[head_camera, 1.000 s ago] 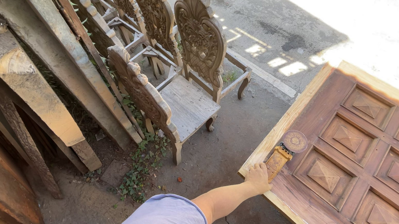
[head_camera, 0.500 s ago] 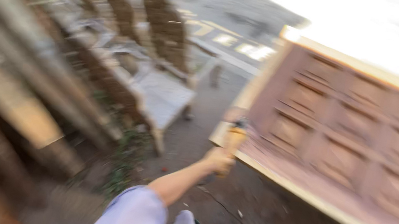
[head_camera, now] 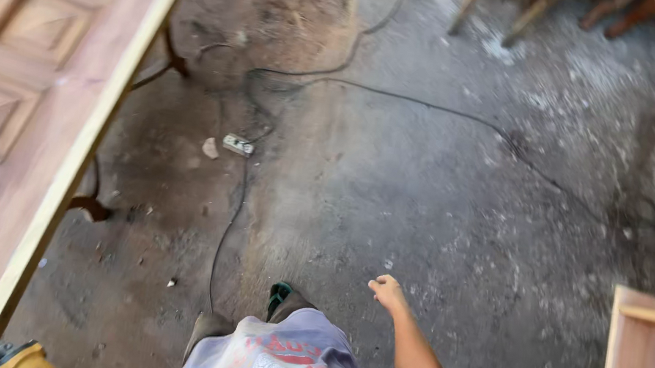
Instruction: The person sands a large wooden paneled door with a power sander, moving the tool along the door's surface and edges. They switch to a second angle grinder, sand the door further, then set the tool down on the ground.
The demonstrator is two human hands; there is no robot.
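The right hand (head_camera: 389, 293) hangs loosely curled and empty above the dusty grey concrete floor (head_camera: 463, 194), near a black cable (head_camera: 230, 222); the left hand is out of view.

I look down on a grey concrete floor (head_camera: 446, 192), stained dark in patches and dusted pale with sawdust toward the top right. A thin black cable (head_camera: 407, 101) snakes across it from the top, loops at the middle left, and runs down toward my feet. A small white plug block (head_camera: 237, 145) lies on the cable's loop, with a pale scrap (head_camera: 210, 147) just beside it. A carved wooden door panel (head_camera: 5, 105) covers the floor's left side. A pale wooden frame (head_camera: 652, 366) stands at the right edge.
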